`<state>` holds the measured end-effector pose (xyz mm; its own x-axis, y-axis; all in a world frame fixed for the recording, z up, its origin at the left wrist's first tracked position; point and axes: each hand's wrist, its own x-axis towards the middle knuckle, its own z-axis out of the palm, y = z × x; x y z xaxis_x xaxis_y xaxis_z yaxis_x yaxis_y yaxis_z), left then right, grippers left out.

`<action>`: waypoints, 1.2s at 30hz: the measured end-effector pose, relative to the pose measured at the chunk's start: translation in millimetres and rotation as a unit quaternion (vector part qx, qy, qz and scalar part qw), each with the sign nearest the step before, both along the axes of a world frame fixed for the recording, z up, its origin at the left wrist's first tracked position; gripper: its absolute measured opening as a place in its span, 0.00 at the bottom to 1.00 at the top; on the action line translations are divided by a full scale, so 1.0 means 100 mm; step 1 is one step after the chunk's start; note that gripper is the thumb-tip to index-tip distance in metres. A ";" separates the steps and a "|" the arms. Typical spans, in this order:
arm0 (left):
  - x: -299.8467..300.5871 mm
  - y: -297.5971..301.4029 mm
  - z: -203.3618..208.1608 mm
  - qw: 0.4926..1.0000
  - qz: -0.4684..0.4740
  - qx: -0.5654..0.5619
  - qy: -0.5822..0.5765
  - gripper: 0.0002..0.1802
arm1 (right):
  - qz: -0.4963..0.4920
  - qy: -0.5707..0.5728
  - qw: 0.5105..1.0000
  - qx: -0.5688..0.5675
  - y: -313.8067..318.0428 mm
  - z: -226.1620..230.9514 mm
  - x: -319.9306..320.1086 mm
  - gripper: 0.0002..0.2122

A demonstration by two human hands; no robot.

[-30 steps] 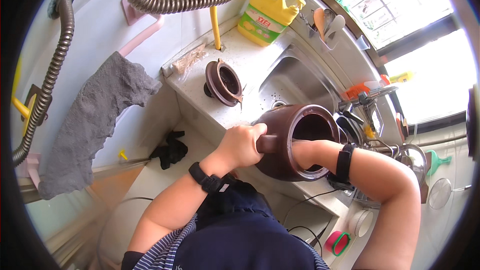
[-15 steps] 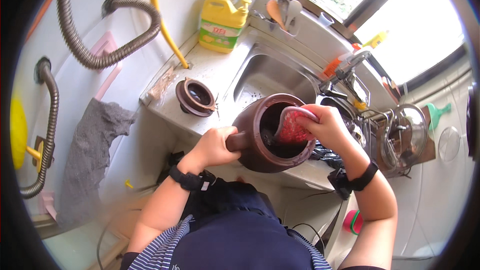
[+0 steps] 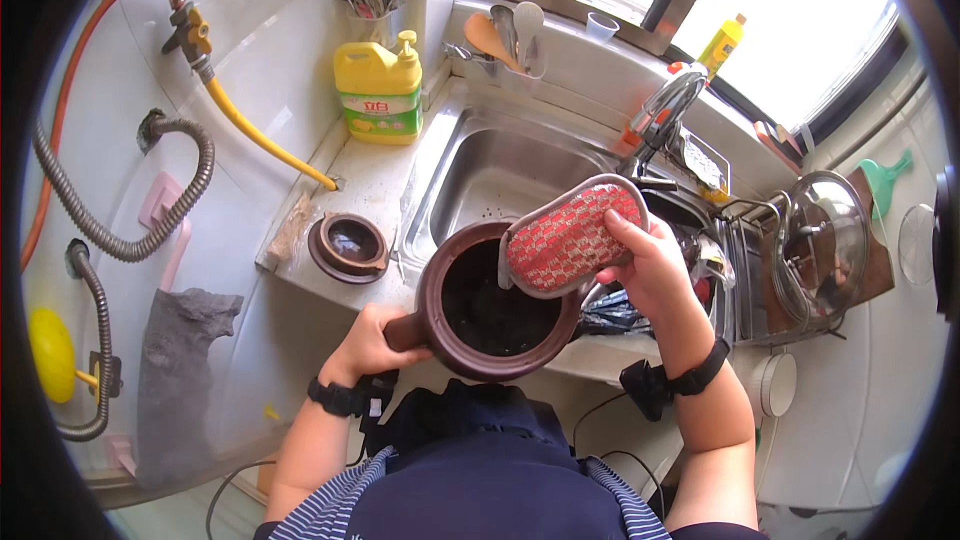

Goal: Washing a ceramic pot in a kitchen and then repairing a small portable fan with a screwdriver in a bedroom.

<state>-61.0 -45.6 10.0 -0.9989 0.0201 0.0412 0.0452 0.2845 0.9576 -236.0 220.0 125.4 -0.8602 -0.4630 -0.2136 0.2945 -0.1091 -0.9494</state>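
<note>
A brown clay pot (image 3: 436,300) is held in front of me with its wide mouth tipped toward me; its inside looks dark. My left hand (image 3: 372,343) is wrapped round the pot's stubby side handle (image 3: 406,332). Above the pot's far right rim, my right hand (image 3: 648,258) grips a red patterned scrub sponge (image 3: 572,240) by its right end, thumb on the patterned face. The sponge's left end overlaps the pot's rim in view; whether they touch I cannot tell. The matching brown lid (image 3: 348,246) rests upside down on the counter, left of the pot.
Behind the pot is a steel sink (image 3: 520,155) with a faucet (image 3: 665,110) at its right. A yellow detergent jug (image 3: 378,100) stands back left. A dish rack (image 3: 770,260) with a glass lid (image 3: 826,240) is at the right. A yellow hose (image 3: 265,135) meets the counter.
My right hand has lifted the sponge out of the pot's mouth and turned its patterned face up. The pot's mouth is tilted more toward me. My view has shifted too.
</note>
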 end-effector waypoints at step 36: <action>0.04 0.08 -0.06 0.996 0.084 0.015 -0.011 0.15 | -0.048 -0.145 0.973 0.172 -0.12 -1.28 -1.74 0.16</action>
<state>-56.6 -37.5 4.4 -0.9887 -0.1489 0.0168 -0.0225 0.2582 0.9658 -410.2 207.5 -2.5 -0.7766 -0.2413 -0.5819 0.5598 0.1592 -0.8132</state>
